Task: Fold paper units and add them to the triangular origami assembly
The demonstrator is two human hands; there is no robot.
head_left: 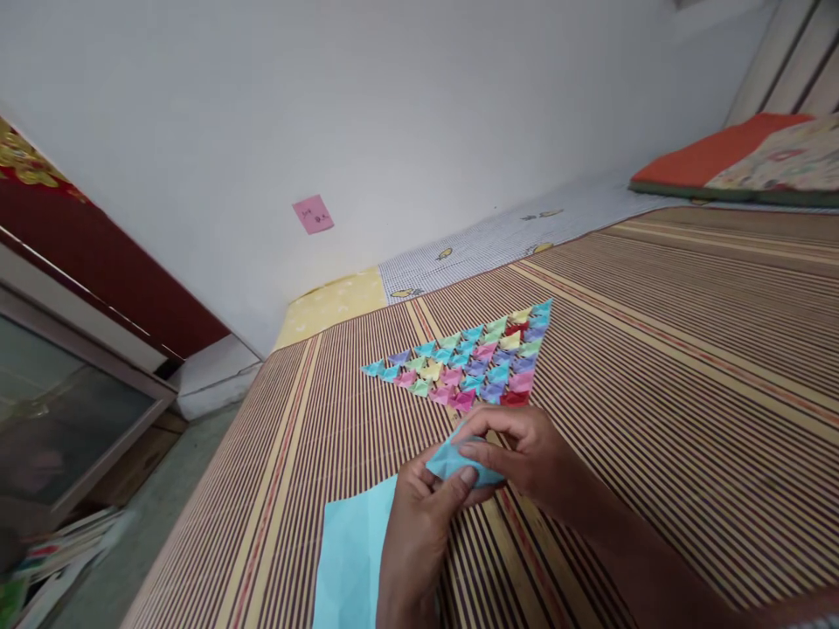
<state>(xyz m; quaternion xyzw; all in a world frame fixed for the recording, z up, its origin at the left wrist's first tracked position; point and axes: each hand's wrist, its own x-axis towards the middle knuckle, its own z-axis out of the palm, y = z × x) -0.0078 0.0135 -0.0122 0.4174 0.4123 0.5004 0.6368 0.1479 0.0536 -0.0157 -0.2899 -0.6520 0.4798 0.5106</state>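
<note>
Folded paper (446, 458) sits between left hand (419, 522) and right hand (536, 456), open mat (688, 384) rightward.

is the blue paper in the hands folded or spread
Folded: the blue paper between the left hand and right hand is a small pointed shape, unlike the wide blue sheet nearby.

Head cam, single view: pos. above & behind L hand (423, 515) & R hand (524, 450), close range, facing fwd/down. Wide FOV: striped bed mat (622, 349) around them, white wall (459, 105) beyond, grey floor (161, 489) L of L hand.
</note>
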